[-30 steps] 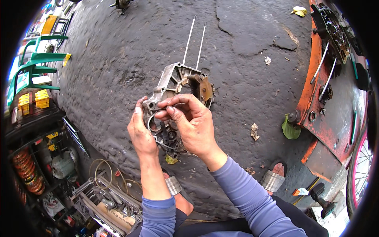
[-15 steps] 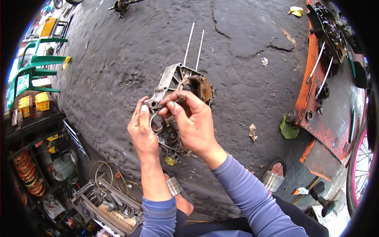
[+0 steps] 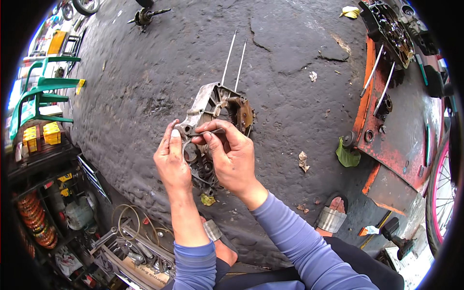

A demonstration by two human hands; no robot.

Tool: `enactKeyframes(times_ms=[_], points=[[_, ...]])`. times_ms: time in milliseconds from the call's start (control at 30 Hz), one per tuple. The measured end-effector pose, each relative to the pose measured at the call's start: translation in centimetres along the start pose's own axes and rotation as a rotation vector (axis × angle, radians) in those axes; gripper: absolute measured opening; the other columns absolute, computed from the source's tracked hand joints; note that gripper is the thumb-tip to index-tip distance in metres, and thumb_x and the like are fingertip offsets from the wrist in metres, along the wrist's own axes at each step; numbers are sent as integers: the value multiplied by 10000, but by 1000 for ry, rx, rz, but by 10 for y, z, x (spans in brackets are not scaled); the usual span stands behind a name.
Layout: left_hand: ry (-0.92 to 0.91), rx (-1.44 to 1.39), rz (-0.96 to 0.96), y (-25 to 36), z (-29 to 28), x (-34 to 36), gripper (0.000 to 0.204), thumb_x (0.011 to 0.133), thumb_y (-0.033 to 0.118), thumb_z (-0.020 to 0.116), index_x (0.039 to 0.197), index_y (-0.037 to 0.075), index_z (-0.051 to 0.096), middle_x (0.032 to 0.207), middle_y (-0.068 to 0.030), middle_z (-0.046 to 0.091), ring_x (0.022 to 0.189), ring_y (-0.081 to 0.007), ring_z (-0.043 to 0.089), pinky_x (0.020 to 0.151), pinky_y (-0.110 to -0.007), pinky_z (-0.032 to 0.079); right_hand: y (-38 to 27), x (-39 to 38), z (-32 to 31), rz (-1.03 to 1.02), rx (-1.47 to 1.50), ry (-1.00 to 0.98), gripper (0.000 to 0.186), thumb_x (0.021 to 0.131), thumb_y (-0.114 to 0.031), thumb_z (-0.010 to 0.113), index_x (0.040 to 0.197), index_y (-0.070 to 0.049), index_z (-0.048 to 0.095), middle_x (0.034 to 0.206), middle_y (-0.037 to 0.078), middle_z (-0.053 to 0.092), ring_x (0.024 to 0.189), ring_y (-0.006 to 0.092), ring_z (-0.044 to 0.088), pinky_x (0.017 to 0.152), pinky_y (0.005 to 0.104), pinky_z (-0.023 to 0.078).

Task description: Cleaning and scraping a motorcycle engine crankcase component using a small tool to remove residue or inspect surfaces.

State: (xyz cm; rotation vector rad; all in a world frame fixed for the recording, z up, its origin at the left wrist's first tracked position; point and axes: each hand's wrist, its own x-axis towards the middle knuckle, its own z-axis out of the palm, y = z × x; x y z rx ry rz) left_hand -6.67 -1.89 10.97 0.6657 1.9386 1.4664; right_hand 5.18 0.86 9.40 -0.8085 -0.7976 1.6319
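A grey metal engine crankcase half (image 3: 197,107) with two long thin studs (image 3: 229,57) is held up in front of me over the dark ground. My left hand (image 3: 174,166) grips its near left corner, thumb pressed beside a round bolt hole. Close by on the right, my right hand (image 3: 233,157) is pinched against the casing's edge. Between its thumb and forefinger shows a thin, dark, flat strip (image 3: 205,134), whose kind I cannot make out. My right fingers hide part of the casing's middle.
To the right lies an orange-edged metal sheet (image 3: 386,150) bearing another engine casing (image 3: 390,34). A gear shaft (image 3: 144,17) rests on the far ground. Green plastic chairs (image 3: 46,87) stand left, above a parts shelf. A tool tray (image 3: 137,258) is at lower left, beside my sandalled feet.
The whole view has shifted slightly, so the sheet at right sits further left. My right fingers have moved a little along the casing edge, and the thin strip shows more plainly.
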Motion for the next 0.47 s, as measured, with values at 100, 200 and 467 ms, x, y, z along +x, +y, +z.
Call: enactKeyframes(times_ms=[100, 200, 467], points=[[-9, 64, -10, 14, 16, -9, 314, 1084, 144, 596, 1341, -1, 704, 896, 75, 621, 677, 1, 405, 547, -214, 284, -11, 9, -14, -589, -546, -143, 226, 904, 93, 671, 1127, 58, 657, 1066, 172, 724, 963, 326, 756, 816, 409, 615], [21, 94, 95, 17, 21, 0, 294, 1068, 168, 632, 1268, -20, 739, 989, -7, 745, 807, -68, 620, 704, -242, 492, -21, 6, -21, -655, -554, -135, 197, 880, 87, 690, 1073, 54, 665, 1026, 193, 723, 955, 363, 732, 824, 426, 613], [113, 306, 23, -32, -55, 55, 370, 1048, 321, 651, 1102, -21, 781, 1049, -153, 789, 945, -177, 695, 903, -379, 535, -59, 25, -44, -310, -821, 129, 110, 1025, 20, 595, 1034, 7, 704, 941, 77, 724, 811, 119, 666, 777, 263, 561]])
